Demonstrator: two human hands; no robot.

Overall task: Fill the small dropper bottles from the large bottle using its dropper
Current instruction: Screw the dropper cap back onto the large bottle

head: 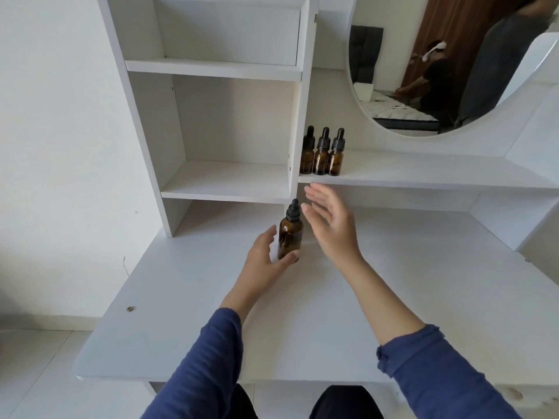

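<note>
The large amber bottle with a black dropper cap stands upright on the white desk, near the shelf unit. My left hand is around its lower part, thumb across the front of the base and fingers along its left side. My right hand hovers just right of the bottle's cap with straight, spread fingers and holds nothing. Three small amber dropper bottles stand capped in a row on the raised shelf just above my right hand.
A white shelf unit with open compartments rises at the desk's back left. A round mirror hangs at the back right and reflects a person and a bed. A small screw lies near the desk's left edge.
</note>
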